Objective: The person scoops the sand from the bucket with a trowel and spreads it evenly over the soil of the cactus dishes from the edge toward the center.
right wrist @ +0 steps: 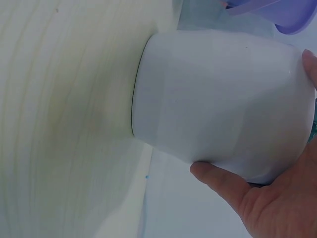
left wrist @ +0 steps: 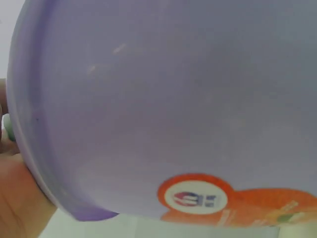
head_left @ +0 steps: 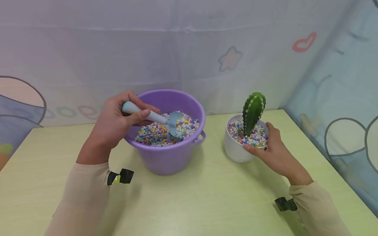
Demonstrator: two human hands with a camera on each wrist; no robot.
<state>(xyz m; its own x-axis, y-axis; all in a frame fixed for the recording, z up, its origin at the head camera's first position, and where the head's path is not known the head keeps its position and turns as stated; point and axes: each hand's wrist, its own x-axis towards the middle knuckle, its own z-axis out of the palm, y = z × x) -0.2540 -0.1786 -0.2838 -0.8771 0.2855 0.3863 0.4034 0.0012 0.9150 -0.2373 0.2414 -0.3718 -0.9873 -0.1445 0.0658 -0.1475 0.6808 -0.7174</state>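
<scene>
My left hand [head_left: 115, 119] grips the light blue handle of a small plastic shovel [head_left: 152, 115] over the purple bucket [head_left: 166, 160]. The shovel's blade, loaded with colourful pebbles [head_left: 156, 134], is inside the bucket among more of them. In the left wrist view the bucket's outer wall [left wrist: 148, 124] covers most of the frame and hides the shovel's blade. My right hand [head_left: 276, 154] holds a white flowerpot [head_left: 236, 150] by its right side, thumb near the front rim. A green cactus [head_left: 253, 111] stands in the pot, with pebbles and some brown material around its base.
The pale wooden table [head_left: 183, 203] carries both containers. A printed cloth backdrop [head_left: 124, 59] rises right behind them. The bucket's side lug [head_left: 200, 138] sticks out toward the pot, with a gap between the two.
</scene>
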